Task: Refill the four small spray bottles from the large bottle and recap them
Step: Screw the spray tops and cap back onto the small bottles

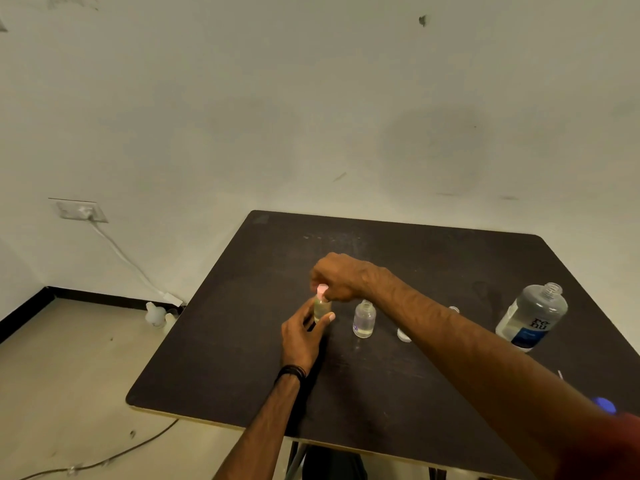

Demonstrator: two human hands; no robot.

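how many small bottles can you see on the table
3, maybe more. One with a pink cap is held in both hands, an uncapped one stands just right of it, and another is mostly hidden behind the right forearm.

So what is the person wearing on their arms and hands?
The left hand is bare, with a stack of thin black bands round the wrist. The right hand and forearm are bare too, with no ring or watch showing. A bit of reddish sleeve shows at the picture's bottom right corner.
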